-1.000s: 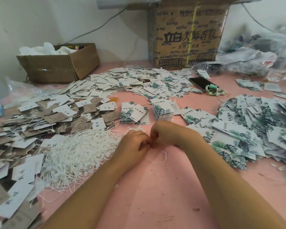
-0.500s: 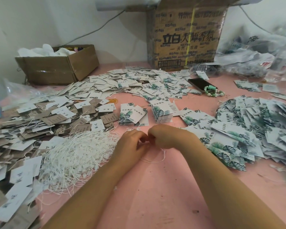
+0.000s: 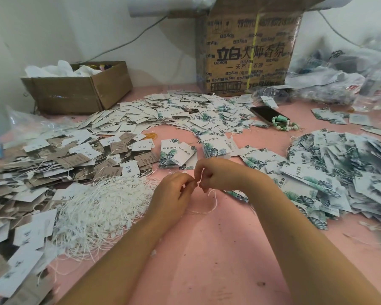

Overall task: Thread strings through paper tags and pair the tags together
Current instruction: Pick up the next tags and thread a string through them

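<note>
While both hands work at the centre of the pink table [image 3: 207, 256], the thing between them is a single thin white string [image 3: 215, 202]. The left hand [image 3: 174, 193] pinches it thumb to forefinger. The right hand [image 3: 221, 175] has its fingers curled and nips it at the tips, and a slack loop droops onto the table towards 5 o'clock.

At 8 o'clock lies a fluffy, tangled heap of strings [image 3: 101, 210], like cut noodles. Flat rectangular card tags are everywhere:
- Matte brown and white tags [image 3: 42, 161] lie at 9 o'clock.
- A small stack of leaf-print tags [image 3: 176, 154] sits at 12, just beyond the knuckles.
- A deep, glossy drift of green-leaf tags [image 3: 339, 170] lies at 3.
- A wide scatter of tags [image 3: 174, 115] lies farther off, near 11 to 12.

Against half a second ago, the hands sit in the same spot. Their fingertips, then meeting, now show a sliver of gap, and the loop lies much as it did.

The tabletop is smooth, with small specks. A dark phone [image 3: 265, 113] lies at 1 o'clock, with a green bead bracelet [image 3: 283, 125] touching its near end. A tall printed carton [image 3: 249, 56] stands against the white wall [image 3: 53, 29] at 12. A low, open brown box [image 3: 81, 91] sits at 10. Crumpled clear plastic bags [image 3: 339, 78] are piled at 2.
</note>
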Tool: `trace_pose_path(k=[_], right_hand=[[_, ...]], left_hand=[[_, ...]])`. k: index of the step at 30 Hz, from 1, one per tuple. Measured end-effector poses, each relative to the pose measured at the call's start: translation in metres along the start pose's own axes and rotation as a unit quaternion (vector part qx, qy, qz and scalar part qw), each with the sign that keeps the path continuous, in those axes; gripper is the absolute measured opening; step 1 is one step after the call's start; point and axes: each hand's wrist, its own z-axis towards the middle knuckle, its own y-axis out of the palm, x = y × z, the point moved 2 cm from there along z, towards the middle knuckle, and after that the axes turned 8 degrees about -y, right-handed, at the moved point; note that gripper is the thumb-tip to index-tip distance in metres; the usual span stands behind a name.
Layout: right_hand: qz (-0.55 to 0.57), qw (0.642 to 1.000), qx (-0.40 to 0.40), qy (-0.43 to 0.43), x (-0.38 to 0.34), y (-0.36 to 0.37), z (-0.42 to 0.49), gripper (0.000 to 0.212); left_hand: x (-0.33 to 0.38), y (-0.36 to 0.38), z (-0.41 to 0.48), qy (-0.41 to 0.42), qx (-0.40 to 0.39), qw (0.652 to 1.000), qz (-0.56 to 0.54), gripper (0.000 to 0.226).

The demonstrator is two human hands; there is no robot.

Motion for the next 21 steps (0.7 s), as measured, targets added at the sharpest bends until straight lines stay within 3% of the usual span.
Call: trace_pose_path(k=[6, 16, 19, 21], right_hand=[[-0.007, 0.999, 0.034, -0.019, 0.002, -0.001, 0.003, 0.008], [0.013, 0.996, 0.083, -0.023, -0.004, 0.004, 0.007, 0.015], [0.073, 0.990, 0.119, -0.027, -0.006, 0.005, 0.008, 0.008], [0.159, 0.978, 0.135, -0.025, -0.008, 0.007, 0.009, 0.022]], left_hand=[[-0.003, -0.002, 0.000, -0.021, 0.025, 0.999, -0.035, 0.010], [-0.009, -0.007, 0.005, -0.067, 0.073, 0.991, -0.095, 0.007], [-0.011, -0.009, 0.007, -0.073, 0.081, 0.989, -0.103, 0.006], [-0.011, -0.010, 0.008, -0.070, 0.087, 0.987, -0.113, 0.004]])
